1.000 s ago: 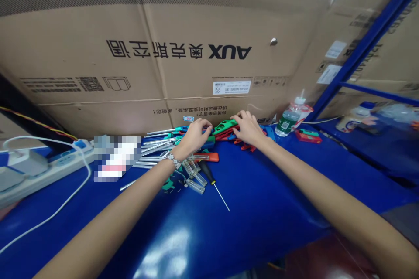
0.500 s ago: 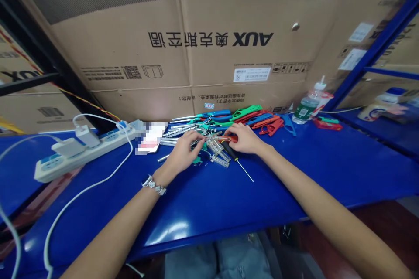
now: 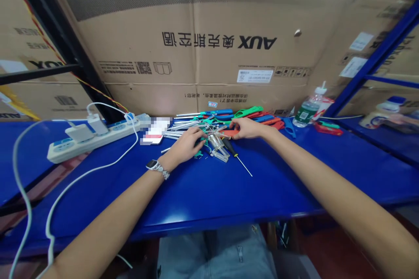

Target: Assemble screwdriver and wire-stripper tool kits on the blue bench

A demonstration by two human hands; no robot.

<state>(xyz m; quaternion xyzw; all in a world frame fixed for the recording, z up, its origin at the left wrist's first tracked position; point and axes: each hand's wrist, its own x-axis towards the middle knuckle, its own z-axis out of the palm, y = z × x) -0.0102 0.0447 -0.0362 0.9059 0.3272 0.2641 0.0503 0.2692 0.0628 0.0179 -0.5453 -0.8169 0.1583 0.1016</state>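
Over a pile of lighter parts in the middle of the blue table, my left hand (image 3: 189, 144) is closed, its fingertips pinched together; what they hold is too small to tell. My right hand (image 3: 246, 128) grips a red plastic lighter casing (image 3: 229, 133) between thumb and fingers. Clear plastic fuel tanks (image 3: 218, 148) lie just below and between both hands. A screwdriver (image 3: 236, 154) with a black and yellow handle rests under my right hand, its shaft pointing toward me. Metal lighter tubes (image 3: 183, 125) lie beyond my left hand.
Green (image 3: 248, 111), red and blue casings are heaped behind my right hand. A water bottle (image 3: 305, 111) stands at the right, near a red and green box cutter-like item (image 3: 329, 128). A white power strip (image 3: 98, 137) with cables lies left. Cardboard (image 3: 209, 17) walls the back.
The view has shifted slightly. Both hands stay over the pile; the red casing at my right hand shows more clearly, and a clear tank near its fingertips has dropped from sight there.
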